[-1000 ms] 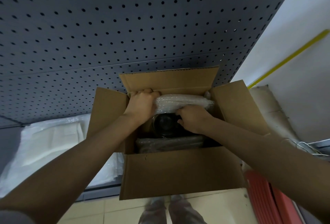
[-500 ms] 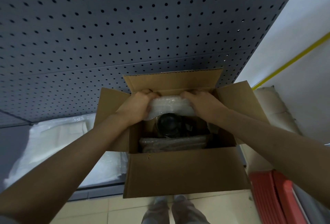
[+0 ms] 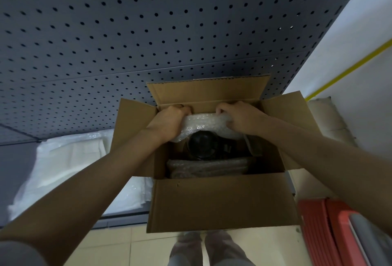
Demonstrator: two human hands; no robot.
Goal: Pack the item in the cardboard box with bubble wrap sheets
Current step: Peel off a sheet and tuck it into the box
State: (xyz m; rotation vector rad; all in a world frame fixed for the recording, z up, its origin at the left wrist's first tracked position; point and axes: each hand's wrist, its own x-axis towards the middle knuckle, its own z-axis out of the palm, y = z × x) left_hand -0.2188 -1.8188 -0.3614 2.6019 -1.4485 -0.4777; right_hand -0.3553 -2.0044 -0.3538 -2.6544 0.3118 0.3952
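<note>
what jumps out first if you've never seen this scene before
The open cardboard box in the middle, with the left hand and right hand pressing a bubble wrap sheet against its far wall above a dark round item. Behind it, a grey pegboard fills the upper frame.

Both forearms were bare; a grey short sleeve edged the lower left corner, and blurred grey trouser legs, perhaps jeans, showed bottom centre.
</note>
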